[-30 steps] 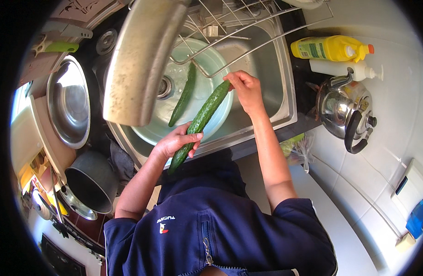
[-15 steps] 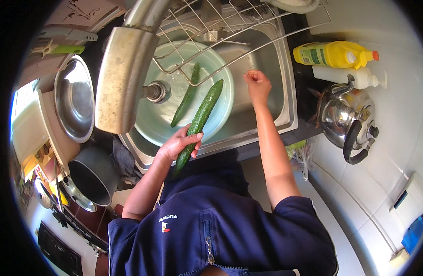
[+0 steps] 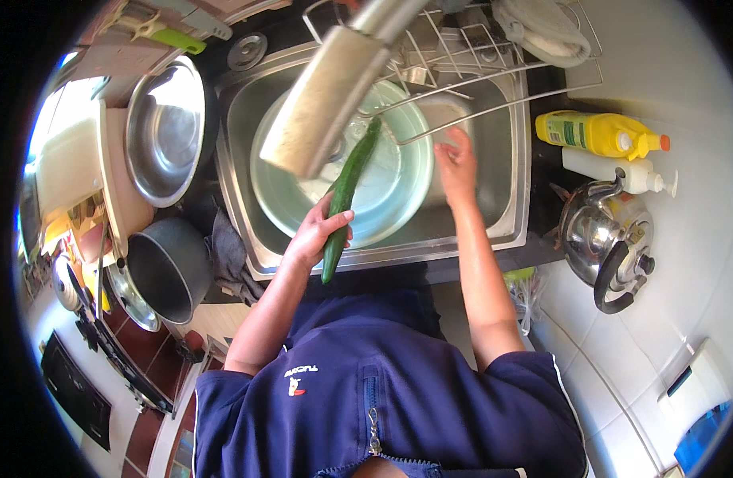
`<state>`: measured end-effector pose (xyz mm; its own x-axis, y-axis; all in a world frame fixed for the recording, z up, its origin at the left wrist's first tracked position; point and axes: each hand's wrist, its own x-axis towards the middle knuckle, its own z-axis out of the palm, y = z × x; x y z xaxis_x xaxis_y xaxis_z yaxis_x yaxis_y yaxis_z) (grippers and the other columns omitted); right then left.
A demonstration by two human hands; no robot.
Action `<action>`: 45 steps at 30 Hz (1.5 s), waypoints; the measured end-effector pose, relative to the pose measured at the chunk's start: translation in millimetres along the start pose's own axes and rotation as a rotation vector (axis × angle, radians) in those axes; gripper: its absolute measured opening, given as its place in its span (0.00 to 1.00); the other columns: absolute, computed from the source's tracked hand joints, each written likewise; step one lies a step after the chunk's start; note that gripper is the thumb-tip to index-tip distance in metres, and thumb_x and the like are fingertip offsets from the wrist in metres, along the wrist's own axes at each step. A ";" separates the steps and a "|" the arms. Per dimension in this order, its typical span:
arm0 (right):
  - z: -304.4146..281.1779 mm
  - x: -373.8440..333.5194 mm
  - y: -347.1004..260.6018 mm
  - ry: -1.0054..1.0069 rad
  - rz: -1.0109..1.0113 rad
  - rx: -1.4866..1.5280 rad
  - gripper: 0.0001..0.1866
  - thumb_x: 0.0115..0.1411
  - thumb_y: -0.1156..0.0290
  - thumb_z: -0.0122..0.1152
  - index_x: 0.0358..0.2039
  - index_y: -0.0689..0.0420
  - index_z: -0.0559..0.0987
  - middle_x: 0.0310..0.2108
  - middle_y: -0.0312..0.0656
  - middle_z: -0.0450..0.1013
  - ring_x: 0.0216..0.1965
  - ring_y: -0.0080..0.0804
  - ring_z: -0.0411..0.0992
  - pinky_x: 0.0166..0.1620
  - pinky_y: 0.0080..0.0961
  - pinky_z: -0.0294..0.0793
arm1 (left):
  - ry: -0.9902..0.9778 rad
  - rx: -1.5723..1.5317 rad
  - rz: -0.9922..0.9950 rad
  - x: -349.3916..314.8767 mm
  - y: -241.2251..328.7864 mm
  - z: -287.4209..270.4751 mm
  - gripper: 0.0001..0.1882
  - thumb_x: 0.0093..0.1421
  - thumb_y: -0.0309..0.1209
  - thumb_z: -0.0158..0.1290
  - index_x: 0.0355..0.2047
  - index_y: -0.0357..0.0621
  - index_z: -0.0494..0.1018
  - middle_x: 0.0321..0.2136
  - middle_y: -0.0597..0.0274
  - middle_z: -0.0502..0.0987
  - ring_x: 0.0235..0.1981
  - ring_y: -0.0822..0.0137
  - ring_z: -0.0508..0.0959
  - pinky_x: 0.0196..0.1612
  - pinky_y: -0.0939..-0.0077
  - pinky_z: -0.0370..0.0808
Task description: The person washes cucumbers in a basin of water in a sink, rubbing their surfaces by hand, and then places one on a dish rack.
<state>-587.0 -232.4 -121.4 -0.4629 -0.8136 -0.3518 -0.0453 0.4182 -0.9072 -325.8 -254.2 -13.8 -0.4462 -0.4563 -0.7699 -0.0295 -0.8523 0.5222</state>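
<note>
My left hand (image 3: 320, 235) grips a long dark green cucumber (image 3: 352, 190) near its lower end, thumb across the front. Its upper part reaches over the pale green basin (image 3: 418, 179), and the lower tip points toward my body. Clear water shows in the basin, which sits in the steel sink (image 3: 498, 179). My right hand (image 3: 456, 166) hovers over the sink beside the basin's right rim. Its fingers are slightly bent and apart, with nothing visible in them. The faucet (image 3: 322, 99) hides part of the basin; no second cucumber shows there now.
A wire rack (image 3: 502, 72) overhangs the sink's far side. To the right stand a yellow bottle (image 3: 597, 134), a white pump bottle (image 3: 613, 170) and a steel kettle (image 3: 601, 231). On the left are a steel bowl (image 3: 165, 131), a dark pot (image 3: 169, 271) and a grey cloth (image 3: 229, 247).
The view has shifted, and the faucet appears farther right over the basin. The held cucumber stands steeper. My right hand's fingers have loosened apart. The second cucumber is no longer visible.
</note>
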 end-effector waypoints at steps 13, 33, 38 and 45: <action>188.6 54.2 -54.9 -0.180 0.541 1.130 0.24 0.55 0.43 0.52 0.19 0.50 0.65 0.15 0.34 0.63 0.15 0.29 0.63 0.20 0.29 0.66 | 0.021 0.046 0.268 -34.9 37.4 -14.3 0.40 0.49 0.24 0.51 0.61 0.41 0.45 0.25 0.61 0.66 0.15 0.72 0.68 0.16 0.80 0.67; 148.5 -16.7 -149.4 -0.573 0.294 1.033 0.12 0.58 0.60 0.51 0.28 0.55 0.68 0.25 0.38 0.65 0.31 0.33 0.66 0.38 0.32 0.69 | 0.088 0.487 0.026 -41.1 -14.1 -85.1 0.26 0.52 0.39 0.59 0.44 0.33 0.68 0.28 0.66 0.72 0.30 0.76 0.68 0.37 0.80 0.68; 140.3 1.5 -131.9 -0.527 0.329 0.852 0.13 0.59 0.63 0.49 0.20 0.55 0.67 0.20 0.38 0.63 0.25 0.33 0.65 0.38 0.33 0.68 | 0.104 0.478 0.231 -34.2 -30.0 -84.3 0.25 0.51 0.39 0.59 0.43 0.33 0.68 0.27 0.66 0.73 0.30 0.76 0.69 0.38 0.79 0.69; 130.0 7.6 -142.3 -0.645 0.622 1.083 0.15 0.61 0.62 0.47 0.19 0.54 0.68 0.19 0.37 0.65 0.27 0.35 0.67 0.43 0.37 0.69 | 0.019 0.491 0.113 -21.6 -24.9 -101.3 0.21 0.51 0.41 0.59 0.33 0.36 0.67 0.15 0.64 0.68 0.15 0.76 0.66 0.20 0.79 0.65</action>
<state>-469.0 -350.5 -24.9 0.3405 -0.7764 -0.5303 0.8460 0.4992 -0.1876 -224.8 -249.0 -47.4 -0.4543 -0.5475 -0.7028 -0.4010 -0.5788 0.7101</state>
